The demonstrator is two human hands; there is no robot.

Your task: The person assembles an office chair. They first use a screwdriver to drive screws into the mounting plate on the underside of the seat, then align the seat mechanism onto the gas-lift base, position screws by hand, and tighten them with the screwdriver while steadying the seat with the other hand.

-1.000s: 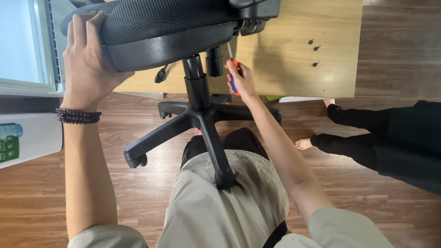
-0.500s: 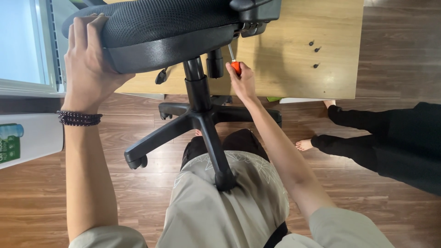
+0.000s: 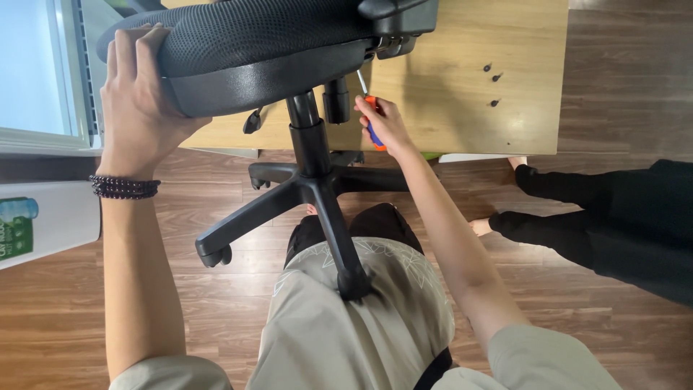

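A black office chair lies tipped toward me, its mesh seat (image 3: 253, 43) at the top and its star base (image 3: 317, 195) resting on my lap. My left hand (image 3: 141, 101) grips the seat's left edge. My right hand (image 3: 382, 123) holds an orange and blue screwdriver (image 3: 369, 119), whose metal tip points up under the seat near the armrest bracket (image 3: 393, 29).
A wooden board (image 3: 462, 79) lies on the floor behind the chair with three small black screws (image 3: 492, 79) on it. Another person's legs in black trousers (image 3: 599, 224) stretch in from the right. A white box (image 3: 43, 220) stands at left, beneath a window.
My right hand has lifted the screwdriver slightly and angled its tip up toward the underside of the seat. The left hand has stayed on the seat edge.
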